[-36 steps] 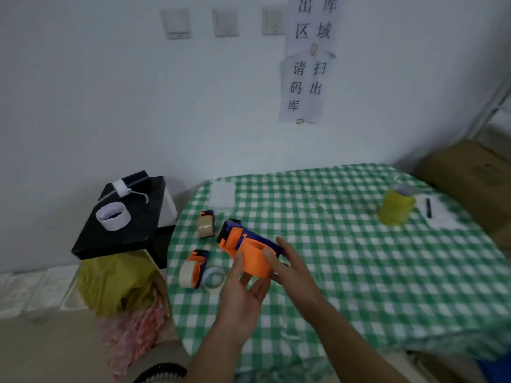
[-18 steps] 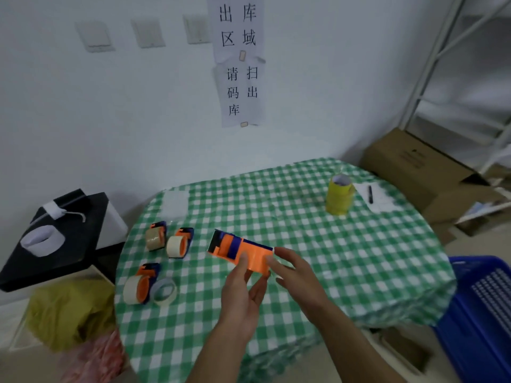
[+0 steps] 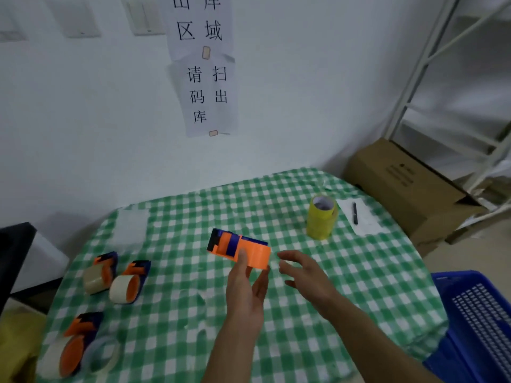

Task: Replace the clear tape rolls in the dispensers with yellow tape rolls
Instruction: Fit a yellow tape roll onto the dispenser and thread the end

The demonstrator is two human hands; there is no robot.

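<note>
The left hand (image 3: 246, 294) pinches an orange-and-blue tape dispenser (image 3: 240, 248) between thumb and fingers, above the middle of the green-checked tablecloth (image 3: 179, 313). The right hand (image 3: 304, 275), fingers spread and holding nothing, hovers just right of it. A stack of yellow tape rolls (image 3: 320, 219) stands far right. A loose clear tape roll (image 3: 106, 353) lies near left.

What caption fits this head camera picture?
Left hand holds an orange dispenser above the checked table, right hand open beside it, yellow tape behind.

The blue crate (image 3: 453, 352) runs off the right edge, the wall notice (image 3: 203, 31) off the top.
</note>
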